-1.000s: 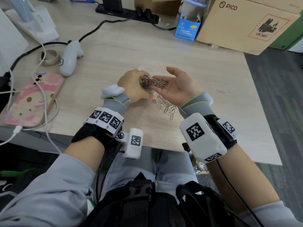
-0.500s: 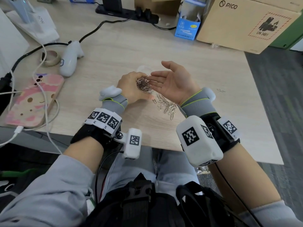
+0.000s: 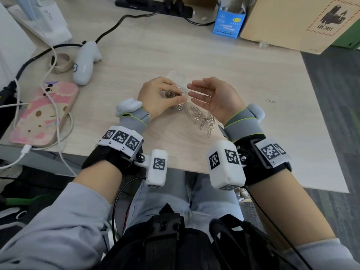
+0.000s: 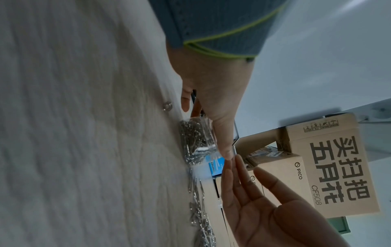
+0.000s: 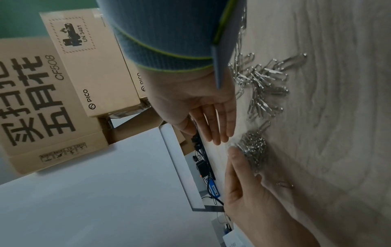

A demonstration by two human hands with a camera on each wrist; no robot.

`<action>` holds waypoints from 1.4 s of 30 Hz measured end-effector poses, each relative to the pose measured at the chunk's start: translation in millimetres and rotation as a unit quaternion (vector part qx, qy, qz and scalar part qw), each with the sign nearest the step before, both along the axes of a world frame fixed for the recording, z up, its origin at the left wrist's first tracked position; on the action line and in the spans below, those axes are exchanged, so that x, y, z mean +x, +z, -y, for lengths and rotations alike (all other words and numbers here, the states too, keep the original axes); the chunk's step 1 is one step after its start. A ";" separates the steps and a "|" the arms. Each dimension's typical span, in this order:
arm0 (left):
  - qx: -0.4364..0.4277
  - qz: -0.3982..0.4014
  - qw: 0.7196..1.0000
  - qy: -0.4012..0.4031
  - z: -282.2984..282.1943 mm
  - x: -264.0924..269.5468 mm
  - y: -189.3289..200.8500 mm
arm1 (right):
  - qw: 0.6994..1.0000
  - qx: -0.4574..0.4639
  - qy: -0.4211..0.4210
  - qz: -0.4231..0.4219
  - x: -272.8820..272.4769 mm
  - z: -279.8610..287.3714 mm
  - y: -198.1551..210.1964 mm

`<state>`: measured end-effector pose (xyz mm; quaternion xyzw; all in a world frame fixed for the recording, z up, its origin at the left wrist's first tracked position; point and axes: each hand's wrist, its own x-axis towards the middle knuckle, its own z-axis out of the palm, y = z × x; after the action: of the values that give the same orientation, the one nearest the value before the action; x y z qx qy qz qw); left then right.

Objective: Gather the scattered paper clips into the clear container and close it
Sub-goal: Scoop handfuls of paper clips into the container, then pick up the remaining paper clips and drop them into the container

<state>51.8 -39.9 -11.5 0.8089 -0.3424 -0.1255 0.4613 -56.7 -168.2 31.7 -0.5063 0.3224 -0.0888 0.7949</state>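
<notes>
- Paper clips point(image 3: 203, 119) are the job: thin bright wire, light and slippery, quick to tangle and to slide flat on the wood. My guess is they come up best scooped in a bunch, not pinched singly.
- Left hand point(image 3: 157, 96) has its fingers curled round the clear container point(image 4: 196, 135), which sits on the table point(image 3: 175, 55) already packed with clips; its lid is not plainly shown.
- Right hand point(image 3: 216, 96) is just beside the container, palm turned up, fingers straight and close together, holding nothing.
- A loose heap of clips lies on the table near the container, on the side toward the person, under the right wrist.
- One stray clip point(image 3: 270, 100) lies well apart from the container, out past the right hand, and another small one point(image 4: 167, 106) shows just beside the left hand.
- The container looks thin and stiff; it would likely slip or tip if held loosely, so a hold round its walls seems safest.
- Beyond the container stands a small blue box point(image 3: 228, 23), its print too small to read.
- Next to that is a cardboard box point(image 3: 292, 26) marked "UN 3481"; the wrist views also show "PICO" and "CF508".
- To the left of the container lie a white controller point(image 3: 85, 61), a roll of tape point(image 3: 62, 63) and a pink phone point(image 3: 44, 115) on a white cable.
</notes>
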 end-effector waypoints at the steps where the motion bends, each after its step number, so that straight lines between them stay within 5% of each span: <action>1: 0.006 0.001 1.000 -0.002 1.3 0.1 -0.5 | 1.000 -0.003 0.000 -0.002 -1.7 1.3 -1.5; 14: -0.008 0.067 0.998 0.020 3.8 5.1 4.0 | 0.997 -0.040 -0.057 -0.017 -27.0 21.7 -7.3; 24: -0.085 0.109 0.989 -0.058 30.0 -16.3 32.4 | 0.962 -0.194 -0.166 -0.094 -53.8 43.5 -8.0; 33: 0.210 0.086 0.954 -0.196 69.9 -61.2 18.6 | 0.910 -0.295 -0.237 -0.168 -82.9 72.3 -27.8; 37: 0.327 0.112 0.923 -0.172 70.7 -70.9 -1.0 | 0.871 -0.404 -0.120 -0.253 -86.8 77.0 -36.4; 42: 0.340 0.126 0.914 -0.185 74.5 -83.5 -8.4 | 0.851 -0.463 -0.008 -0.246 -89.2 62.6 -37.4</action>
<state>-31.7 -114.4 -19.9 0.8483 -0.4775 -0.2146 0.0802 -145.9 -230.8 -5.7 -0.8185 0.4328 -0.1069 0.3623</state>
